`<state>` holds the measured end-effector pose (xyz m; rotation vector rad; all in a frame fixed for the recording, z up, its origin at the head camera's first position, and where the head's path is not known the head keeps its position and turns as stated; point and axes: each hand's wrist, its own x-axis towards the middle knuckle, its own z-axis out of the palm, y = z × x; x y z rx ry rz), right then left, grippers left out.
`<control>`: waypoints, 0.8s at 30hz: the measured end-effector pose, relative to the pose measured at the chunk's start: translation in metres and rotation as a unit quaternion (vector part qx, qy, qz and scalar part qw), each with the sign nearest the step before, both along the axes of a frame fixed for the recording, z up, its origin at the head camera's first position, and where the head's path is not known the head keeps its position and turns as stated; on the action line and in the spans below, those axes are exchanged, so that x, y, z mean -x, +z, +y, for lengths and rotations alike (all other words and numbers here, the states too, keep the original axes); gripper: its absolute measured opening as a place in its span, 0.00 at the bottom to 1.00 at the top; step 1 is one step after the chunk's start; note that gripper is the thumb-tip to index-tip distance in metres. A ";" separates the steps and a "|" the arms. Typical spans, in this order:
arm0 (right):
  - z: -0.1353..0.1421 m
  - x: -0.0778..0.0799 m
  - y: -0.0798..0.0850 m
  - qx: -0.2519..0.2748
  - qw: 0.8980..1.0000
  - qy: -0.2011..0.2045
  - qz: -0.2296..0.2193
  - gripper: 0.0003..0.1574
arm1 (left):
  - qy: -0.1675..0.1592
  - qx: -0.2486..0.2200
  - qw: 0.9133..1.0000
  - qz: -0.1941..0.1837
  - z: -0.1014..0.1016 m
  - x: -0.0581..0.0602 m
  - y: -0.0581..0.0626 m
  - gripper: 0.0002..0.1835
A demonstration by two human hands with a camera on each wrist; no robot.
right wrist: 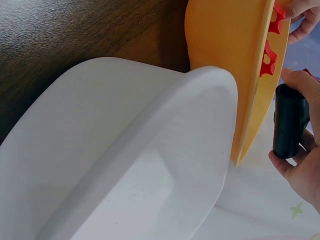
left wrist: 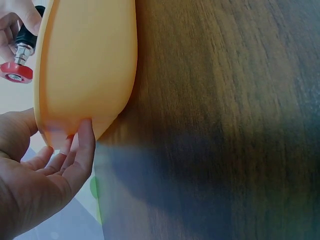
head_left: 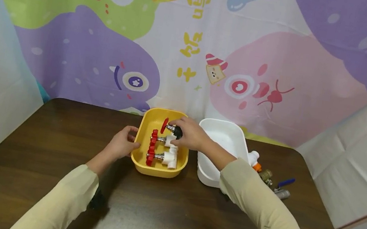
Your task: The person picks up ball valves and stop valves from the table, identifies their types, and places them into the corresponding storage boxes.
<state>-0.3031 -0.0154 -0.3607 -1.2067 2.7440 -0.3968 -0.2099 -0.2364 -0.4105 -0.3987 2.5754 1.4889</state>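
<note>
My right hand (head_left: 192,133) grips a black stop valve (head_left: 177,132) with a red handwheel (left wrist: 17,73), over the far part of a yellow basin (head_left: 157,172). In the right wrist view, the black pipe body (right wrist: 287,122) shows an open round end between thumb and fingers. Inside the basin lie white plastic stop valves (head_left: 170,159) with red handwheels (head_left: 150,156) towards the left. My left hand (head_left: 122,144) holds the basin's left side, with its thumb at the rim and its fingers (left wrist: 85,145) against the outer wall.
A white basin (head_left: 207,179) stands right of the yellow one, partly behind my right forearm. Beyond it on the brown table (head_left: 154,213) lie a white and orange valve (head_left: 254,159), a brass fitting (head_left: 265,175) and a blue-handled metal valve (head_left: 282,193). A printed curtain (head_left: 179,94) hangs behind.
</note>
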 end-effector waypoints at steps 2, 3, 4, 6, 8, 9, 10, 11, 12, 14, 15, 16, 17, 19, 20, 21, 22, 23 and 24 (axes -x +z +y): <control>-0.001 0.001 0.000 -0.002 1.000 -0.001 -0.001 0.37 | 0.000 0.000 1.000 0.000 0.000 0.000 0.000 0.29; -0.001 0.002 0.000 -0.002 1.000 -0.002 -0.002 0.37 | 0.001 0.000 1.000 -0.001 0.000 0.000 0.000 0.29; -0.002 0.003 0.000 -0.003 1.000 -0.002 -0.002 0.37 | 0.002 0.000 1.000 0.000 0.000 0.000 -0.001 0.29; -0.002 0.004 0.001 -0.002 1.000 -0.003 -0.004 0.37 | 0.001 -0.001 1.000 0.004 0.000 0.000 -0.001 0.29; -0.002 0.005 0.001 -0.001 1.000 -0.003 -0.004 0.37 | 0.001 -0.003 1.000 0.008 0.000 0.000 -0.002 0.28; -0.002 0.006 0.001 -0.001 1.000 -0.002 -0.003 0.37 | 0.001 -0.004 1.000 0.009 0.000 0.000 -0.002 0.28; -0.003 0.007 0.001 -0.001 1.000 -0.001 -0.002 0.37 | 0.001 -0.005 1.000 0.010 0.000 0.000 -0.002 0.28; -0.003 0.007 0.001 0.000 1.000 0.000 -0.003 0.37 | 0.000 -0.005 1.000 0.010 0.000 0.000 -0.003 0.28; -0.003 0.008 0.000 0.001 1.000 0.002 -0.002 0.37 | 0.000 -0.005 1.000 0.011 0.000 0.000 -0.003 0.28; -0.004 0.009 -0.001 0.002 1.000 0.003 -0.003 0.38 | 0.000 -0.006 1.000 0.012 0.000 0.000 -0.003 0.28; -0.004 0.010 -0.001 0.003 1.000 0.003 -0.003 0.38 | -0.001 -0.005 1.000 0.012 0.000 0.000 -0.004 0.28; -0.004 0.010 -0.002 0.003 1.000 0.003 -0.004 0.38 | -0.001 -0.005 1.000 0.012 0.000 0.000 -0.004 0.28; -0.005 0.011 -0.003 0.003 1.000 0.003 -0.003 0.38 | -0.002 -0.005 1.000 0.012 0.000 0.000 -0.004 0.28; -0.005 0.012 -0.004 0.003 1.000 0.003 -0.003 0.38 | -0.002 -0.004 1.000 0.012 0.000 0.000 -0.003 0.28; -0.006 0.013 -0.004 0.003 1.000 0.002 -0.003 0.37 | -0.002 -0.004 1.000 0.012 0.000 0.000 -0.003 0.28; -0.006 0.013 -0.005 0.003 1.000 0.002 -0.004 0.37 | -0.001 -0.004 1.000 0.012 0.000 0.000 -0.003 0.28; -0.006 0.014 -0.005 0.002 1.000 0.000 -0.004 0.37 | -0.001 -0.004 1.000 0.012 0.000 0.000 -0.003 0.28; -0.007 0.014 -0.005 0.003 1.000 -0.003 -0.007 0.37 | 0.000 -0.004 1.000 0.012 0.000 0.000 -0.002 0.28; -0.007 0.015 -0.005 0.003 1.000 -0.005 -0.009 0.37 | 0.000 -0.003 1.000 0.012 0.000 0.000 -0.002 0.28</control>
